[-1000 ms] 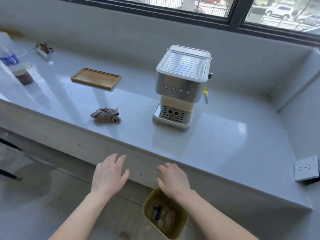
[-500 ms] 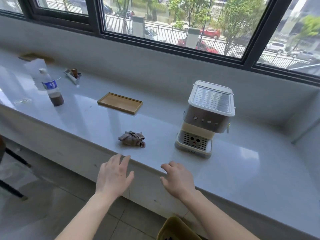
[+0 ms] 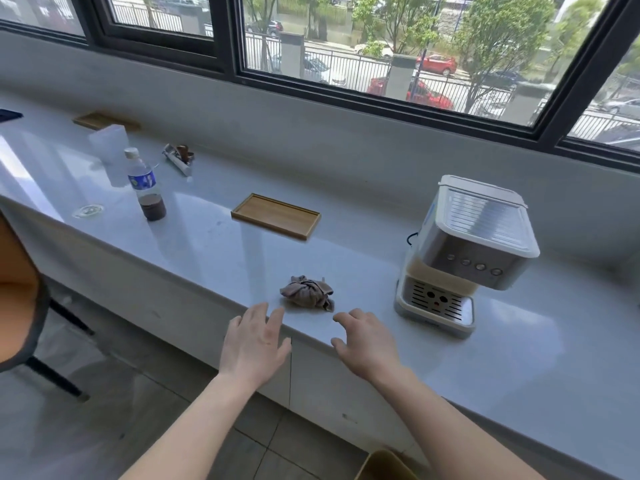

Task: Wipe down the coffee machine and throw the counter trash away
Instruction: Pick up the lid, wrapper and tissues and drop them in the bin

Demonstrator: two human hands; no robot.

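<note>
Both hands are out in front, palms down, with nothing in them. The left hand is spread wide, its fingers straight, right over the front edge of the table. The right hand is open too, but its fingers are bent a little. It hangs over the table top just past the edge. I cannot tell if either hand touches the table.

The table is long, pale and shiny. It runs along a grey wall under a big window with dark frames (cars and trees are outside). The floor below is grey tile. Part of a chair with an orange seat shows at the far left.

The coffee machine is the biggest thing on the table. It is cream and silver and stands upright to the right of the right hand. A wooden tray lies flat farther back, with nothing in it. A second wooden tray lies far back on the left by the wall. A plastic bottle stands on the left with its cap on and a bit of dark drink at the bottom. Behind it lies some small trash, too small to tell what it is. A scrunched-up brown cloth sits on the table just past the fingertips of both hands, between them, not touched.

A yellow bin peeks in at the bottom edge, on the floor under the right arm. I cannot see what is inside it.
</note>
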